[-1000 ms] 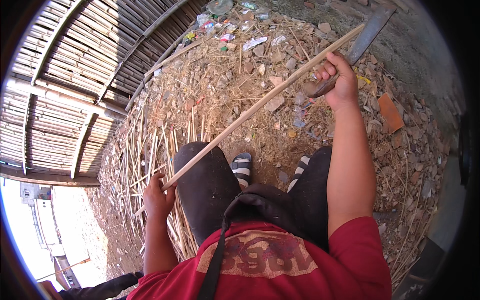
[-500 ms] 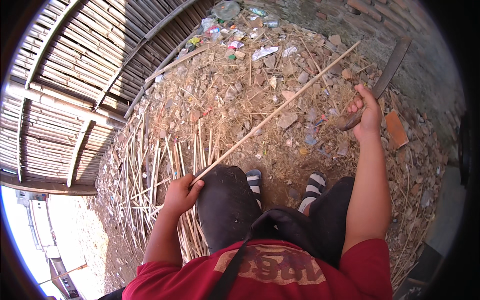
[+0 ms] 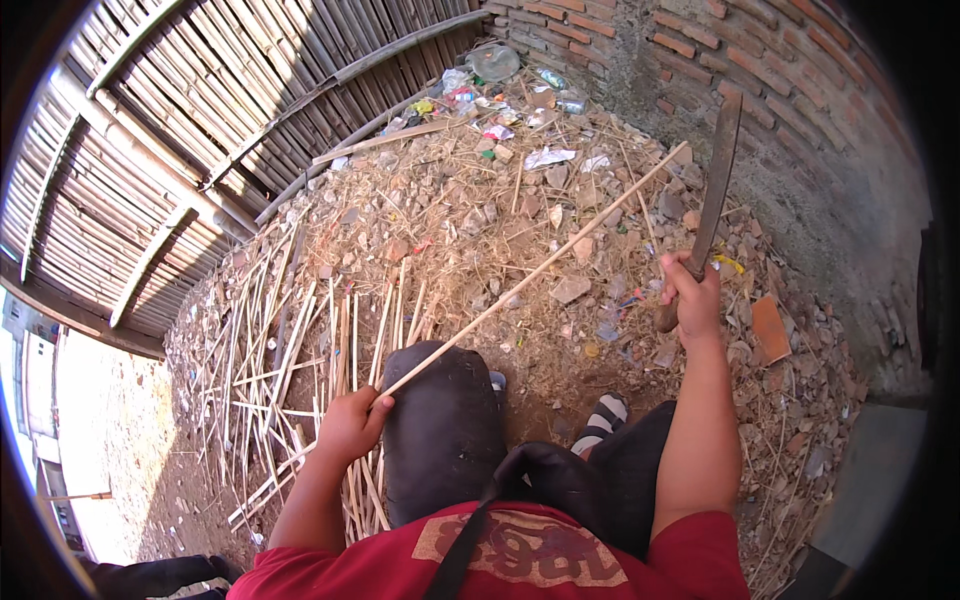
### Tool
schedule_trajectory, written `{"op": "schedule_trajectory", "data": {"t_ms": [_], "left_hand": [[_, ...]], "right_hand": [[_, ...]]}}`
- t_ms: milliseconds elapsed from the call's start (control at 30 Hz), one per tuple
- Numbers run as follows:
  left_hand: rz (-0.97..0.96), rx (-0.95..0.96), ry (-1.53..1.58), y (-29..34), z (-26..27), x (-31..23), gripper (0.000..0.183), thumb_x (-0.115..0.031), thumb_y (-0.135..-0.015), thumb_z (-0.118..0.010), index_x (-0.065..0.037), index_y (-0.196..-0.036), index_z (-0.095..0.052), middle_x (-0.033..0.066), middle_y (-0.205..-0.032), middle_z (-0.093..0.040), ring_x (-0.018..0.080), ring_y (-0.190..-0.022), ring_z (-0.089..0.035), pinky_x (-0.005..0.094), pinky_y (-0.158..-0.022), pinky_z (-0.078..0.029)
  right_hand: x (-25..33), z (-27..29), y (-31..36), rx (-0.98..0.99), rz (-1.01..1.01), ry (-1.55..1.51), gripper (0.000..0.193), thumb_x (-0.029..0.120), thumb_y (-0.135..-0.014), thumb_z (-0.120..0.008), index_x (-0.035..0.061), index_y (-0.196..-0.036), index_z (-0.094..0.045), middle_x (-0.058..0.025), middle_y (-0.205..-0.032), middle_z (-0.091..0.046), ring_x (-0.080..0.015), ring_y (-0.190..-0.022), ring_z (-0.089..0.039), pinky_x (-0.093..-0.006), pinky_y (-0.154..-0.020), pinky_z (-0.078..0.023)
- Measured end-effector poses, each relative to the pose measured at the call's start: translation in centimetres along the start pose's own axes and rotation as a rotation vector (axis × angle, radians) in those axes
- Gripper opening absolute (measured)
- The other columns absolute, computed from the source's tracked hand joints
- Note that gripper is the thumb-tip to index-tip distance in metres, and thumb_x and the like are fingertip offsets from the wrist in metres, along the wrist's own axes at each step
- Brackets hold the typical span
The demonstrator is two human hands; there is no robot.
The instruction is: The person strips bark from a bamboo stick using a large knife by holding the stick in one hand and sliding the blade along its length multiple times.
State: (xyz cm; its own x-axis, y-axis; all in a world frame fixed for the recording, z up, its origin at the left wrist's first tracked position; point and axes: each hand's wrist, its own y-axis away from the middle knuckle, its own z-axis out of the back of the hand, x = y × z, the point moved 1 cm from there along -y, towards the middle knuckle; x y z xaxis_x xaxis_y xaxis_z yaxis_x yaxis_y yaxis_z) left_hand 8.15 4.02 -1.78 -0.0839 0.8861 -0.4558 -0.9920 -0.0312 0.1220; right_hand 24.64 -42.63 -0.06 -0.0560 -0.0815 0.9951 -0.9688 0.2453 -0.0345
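Note:
A long, pale strip that looks like split bamboo (image 3: 540, 268) slants up to the right across my left knee. My left hand (image 3: 352, 424) is closed round its lower end, thumb along the top. In my right hand (image 3: 692, 297) is a machete, its wooden handle in my fist and its long dark blade (image 3: 719, 185) pointing up. The blade stands to the right of the strip's far end, apart from it. Many similar pale strips (image 3: 290, 345) lie in a loose pile on the ground to my left.
Stones, dry shavings and litter (image 3: 480, 220) cover the ground ahead. A bamboo slat wall (image 3: 250, 90) rises at the left, a brick wall (image 3: 780, 75) at the right. An orange brick piece (image 3: 770, 330) lies beside my right forearm. Dark-clothed legs (image 3: 150, 575) show at lower left.
My view has tilted up, showing more of the brick wall. The machete blade now stands more upright than before. My left hand keeps its hold on the strip.

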Motion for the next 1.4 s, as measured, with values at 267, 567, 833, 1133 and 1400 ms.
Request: {"op": "schedule_trajectory", "data": {"t_ms": [267, 567, 833, 1133, 1400], "left_hand": [[0.133, -0.087, -0.008, 7.3, 0.0, -0.3, 0.044, -0.038, -0.099, -0.058, 0.000, -0.078, -0.058, 0.0246, -0.069, -0.061, 0.0473, -0.069, -0.061, 0.0520, -0.061, -0.047], [0.113, -0.059, -0.023, 8.1, -0.5, -2.2, 0.045, -0.039, -0.101, -0.053, 0.000, -0.079, -0.059, 0.0250, -0.071, -0.062, 0.0471, -0.071, -0.062, 0.0527, -0.064, -0.047], [0.111, -0.040, -0.040, 7.7, -1.6, -2.3, 0.049, -0.040, -0.103, -0.051, 0.001, -0.078, -0.057, 0.0262, -0.068, -0.059, 0.0489, -0.069, -0.060, 0.0529, -0.062, -0.045], [0.083, -0.045, -0.061, 8.0, -3.2, -1.3, 0.044, -0.036, -0.103, -0.052, 0.001, -0.080, -0.055, 0.0269, -0.070, -0.059, 0.0494, -0.069, -0.059, 0.0528, -0.062, -0.045], [0.084, 0.016, -0.015, 7.4, -3.2, -0.9, 0.046, -0.039, -0.103, -0.051, 0.000, -0.079, -0.054, 0.0256, -0.067, -0.057, 0.0488, -0.067, -0.059, 0.0511, -0.060, -0.045]], "right_hand": [[0.1, -2.1, 1.1, 0.209, -0.001, 0.162, 0.020, 0.020, -0.088, -0.075, 0.0058, -0.084, -0.062, 0.0016, -0.061, -0.052, -0.0085, -0.051, -0.047, -0.0280, -0.051, -0.038], [1.6, -1.8, 3.3, 0.434, 0.113, 0.714, 0.037, 0.031, -0.080, -0.080, -0.0013, -0.088, -0.064, -0.0076, -0.070, -0.062, -0.0206, -0.068, -0.060, -0.0384, -0.066, -0.048], [3.3, -6.4, 5.9, 0.880, 0.243, 1.148, 0.036, 0.034, -0.077, -0.077, 0.0043, -0.097, -0.069, -0.0164, -0.082, -0.069, -0.0374, -0.082, -0.067, -0.0463, -0.072, -0.051], [-1.3, -7.8, 6.2, 0.862, 0.236, 1.155, 0.034, 0.033, -0.082, -0.074, 0.0051, -0.101, -0.067, -0.0164, -0.084, -0.069, -0.0377, -0.085, -0.068, -0.0484, -0.075, -0.053], [-1.2, -7.8, 6.8, 0.879, 0.212, 1.164, 0.033, 0.032, -0.082, -0.074, 0.0057, -0.100, -0.067, -0.0161, -0.083, -0.069, -0.0376, -0.085, -0.069, -0.0490, -0.075, -0.053]]}}
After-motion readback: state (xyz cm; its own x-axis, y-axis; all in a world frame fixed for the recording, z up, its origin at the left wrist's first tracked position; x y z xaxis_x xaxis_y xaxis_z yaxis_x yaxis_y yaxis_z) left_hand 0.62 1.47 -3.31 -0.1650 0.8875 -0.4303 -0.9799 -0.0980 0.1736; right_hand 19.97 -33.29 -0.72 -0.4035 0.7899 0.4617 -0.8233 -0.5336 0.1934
